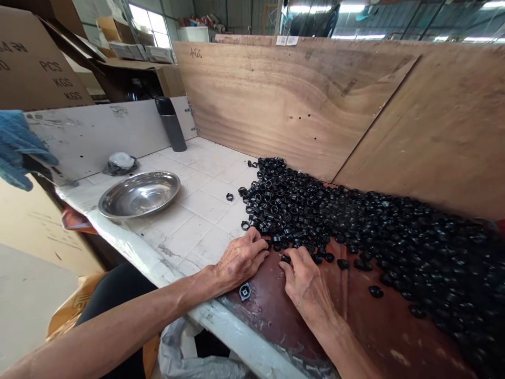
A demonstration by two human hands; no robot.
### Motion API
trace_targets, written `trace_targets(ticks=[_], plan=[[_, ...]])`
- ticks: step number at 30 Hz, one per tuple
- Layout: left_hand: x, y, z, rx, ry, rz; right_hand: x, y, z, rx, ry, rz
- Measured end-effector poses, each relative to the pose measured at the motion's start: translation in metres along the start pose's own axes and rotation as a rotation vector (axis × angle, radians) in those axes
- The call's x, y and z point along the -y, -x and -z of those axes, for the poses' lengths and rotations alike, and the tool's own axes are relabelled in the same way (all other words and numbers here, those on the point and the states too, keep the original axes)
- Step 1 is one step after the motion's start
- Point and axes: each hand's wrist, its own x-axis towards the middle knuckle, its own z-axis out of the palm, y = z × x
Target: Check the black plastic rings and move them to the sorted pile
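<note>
**One steel bowl (140,197), black pieces (292,205) past counting**

Beyond the steel bowl stands one bottle (174,129); left of it, one blue cloth (19,141); right of it, one left hand (238,261), one right hand (306,278), one grey part (245,292).

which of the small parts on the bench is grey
The grey part with a cross at its centre, lying apart on the brown surface near the left hand; the other parts are black.
</note>
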Motion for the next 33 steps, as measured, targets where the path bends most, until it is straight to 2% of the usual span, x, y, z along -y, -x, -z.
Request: trace_targets(ticks=[4,7,10,12,16,22,25,28,33], plan=[[-0.003,0.001,0.003,-0.13,0.056,-0.11,-0.002,0.0,0.0,-0.057,-0.036,0.021],[-0.005,0.002,0.007,-0.197,0.15,-0.155,0.001,-0.001,0.004,-0.154,-0.215,-0.01],[-0.009,0.003,0.01,-0.136,0.24,-0.073,0.011,-0.002,0.013,-0.137,-0.47,-0.05],[-0.01,0.004,0.011,-0.076,0.265,-0.033,0.018,-0.003,0.018,-0.084,-0.567,-0.012],[-0.011,0.006,0.013,0.016,0.337,-0.027,0.023,-0.002,0.018,-0.06,-0.547,0.091],[-0.012,0.005,0.017,0.096,0.754,0.102,0.019,0.0,0.015,-0.11,-0.565,-0.021],[-0.013,0.005,0.018,0.117,0.802,0.136,0.021,-0.001,0.021,-0.104,-0.558,-0.012],[-0.012,0.005,0.02,0.087,0.743,0.086,0.024,-0.003,0.025,-0.118,-0.546,0.006],[-0.011,0.002,0.023,-0.006,0.606,-0.094,0.027,-0.005,0.031,-0.131,-0.516,0.025]])
